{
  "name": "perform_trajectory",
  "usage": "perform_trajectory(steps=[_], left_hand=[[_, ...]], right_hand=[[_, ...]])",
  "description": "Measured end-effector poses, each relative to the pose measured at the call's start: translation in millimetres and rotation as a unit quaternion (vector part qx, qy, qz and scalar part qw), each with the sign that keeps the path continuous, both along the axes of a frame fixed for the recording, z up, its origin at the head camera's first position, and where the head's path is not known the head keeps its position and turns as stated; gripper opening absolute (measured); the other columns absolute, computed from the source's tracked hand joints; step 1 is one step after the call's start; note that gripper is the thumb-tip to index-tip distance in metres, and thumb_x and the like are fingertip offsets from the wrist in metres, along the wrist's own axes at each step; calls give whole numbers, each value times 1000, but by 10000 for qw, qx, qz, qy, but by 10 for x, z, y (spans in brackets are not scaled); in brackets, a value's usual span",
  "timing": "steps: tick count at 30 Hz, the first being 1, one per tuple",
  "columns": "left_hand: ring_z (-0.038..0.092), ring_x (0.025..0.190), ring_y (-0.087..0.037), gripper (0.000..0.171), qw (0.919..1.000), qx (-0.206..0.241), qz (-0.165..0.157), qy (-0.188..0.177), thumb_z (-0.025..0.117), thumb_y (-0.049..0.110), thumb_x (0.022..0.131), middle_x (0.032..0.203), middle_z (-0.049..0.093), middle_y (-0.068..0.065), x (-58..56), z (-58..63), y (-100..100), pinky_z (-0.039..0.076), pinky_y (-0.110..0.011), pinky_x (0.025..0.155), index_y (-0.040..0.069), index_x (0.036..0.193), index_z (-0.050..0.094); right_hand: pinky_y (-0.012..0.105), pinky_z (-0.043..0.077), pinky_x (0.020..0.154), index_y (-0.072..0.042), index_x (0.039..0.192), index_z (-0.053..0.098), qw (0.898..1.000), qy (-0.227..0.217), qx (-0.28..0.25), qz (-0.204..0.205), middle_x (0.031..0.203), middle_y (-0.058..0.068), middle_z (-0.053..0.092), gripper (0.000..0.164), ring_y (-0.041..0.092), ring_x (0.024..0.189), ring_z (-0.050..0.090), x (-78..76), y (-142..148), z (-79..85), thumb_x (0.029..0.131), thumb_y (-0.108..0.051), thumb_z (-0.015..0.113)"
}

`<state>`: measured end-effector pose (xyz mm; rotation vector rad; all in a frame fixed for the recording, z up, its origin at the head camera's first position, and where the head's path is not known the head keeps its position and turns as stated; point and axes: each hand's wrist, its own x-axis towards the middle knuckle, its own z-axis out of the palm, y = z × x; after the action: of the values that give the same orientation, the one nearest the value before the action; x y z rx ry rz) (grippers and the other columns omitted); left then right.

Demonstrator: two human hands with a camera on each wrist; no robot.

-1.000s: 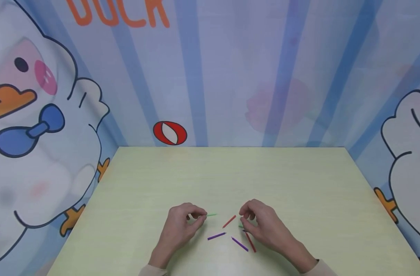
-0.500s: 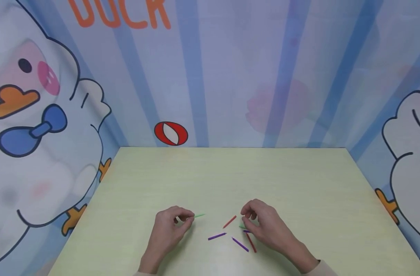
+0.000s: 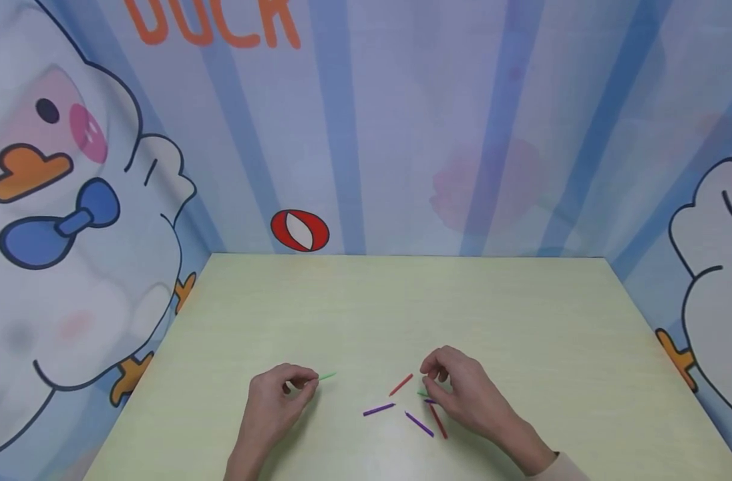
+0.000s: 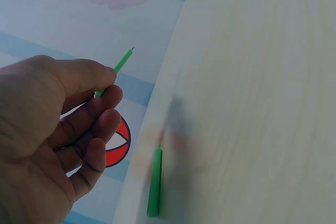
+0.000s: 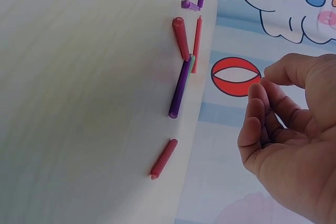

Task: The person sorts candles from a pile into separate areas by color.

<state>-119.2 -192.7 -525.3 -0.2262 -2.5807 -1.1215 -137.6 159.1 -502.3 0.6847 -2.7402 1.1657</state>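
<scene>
Between thumb and forefinger, my left hand (image 3: 276, 397) pinches a thin green birthday candle (image 3: 326, 376), its wick end pointing out away from the hand in the left wrist view. Another green candle (image 4: 155, 184) lies on the table below that hand. My right hand (image 3: 465, 391) hovers over the right side of the scattered candles, its fingers loosely curled and nothing showing between them in the right wrist view. Under its thumb lie a partly covered green candle (image 3: 423, 393) and a purple candle (image 5: 180, 88), close alongside each other.
More candles lie spread between the hands: a red one (image 3: 401, 384), two purple ones (image 3: 379, 409) and a dark red one (image 3: 438, 422). Another red candle (image 5: 164, 158) shows in the right wrist view. The pale table (image 3: 402, 300) meets a printed duck backdrop (image 3: 396, 133).
My left hand has moved left across the table, away from the scattered candles, carrying the green candle. My right hand stays nearly where it was.
</scene>
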Motion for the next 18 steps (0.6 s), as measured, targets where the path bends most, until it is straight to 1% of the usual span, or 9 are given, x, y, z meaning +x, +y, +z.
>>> perform_trajectory(steps=[6, 13, 18], left_hand=[[66, 78, -1, 20, 9999, -10, 117, -32, 91, 0, 88, 88, 78, 15, 33, -12, -79, 58, -28, 72, 18, 93, 85], [66, 78, -1, 21, 9994, -75, 304, -128, 91, -1, 88, 87, 78, 15, 56, 13, -146, 57, -27, 71, 18, 92, 85], [65, 76, -1, 21, 9992, -110, 374, -122, 90, -1, 88, 84, 76, 15, 74, 8, -185, 56, -26, 71, 19, 91, 85]], right_hand=[[25, 56, 78, -13, 108, 73, 10000, -28, 67, 50, 102, -9, 69, 16, 12, 92, 64, -3, -2, -10, 97, -1, 77], [25, 56, 78, -14, 107, 74, 10000, -10, 46, 19, 101, -12, 67, 17, 9, 91, 63, -1, -15, -11, 97, 0, 77], [26, 56, 78, -15, 107, 74, 10000, -7, 62, 43, 101, -11, 68, 18, 7, 92, 62, 5, -14, -3, 97, -1, 78]])
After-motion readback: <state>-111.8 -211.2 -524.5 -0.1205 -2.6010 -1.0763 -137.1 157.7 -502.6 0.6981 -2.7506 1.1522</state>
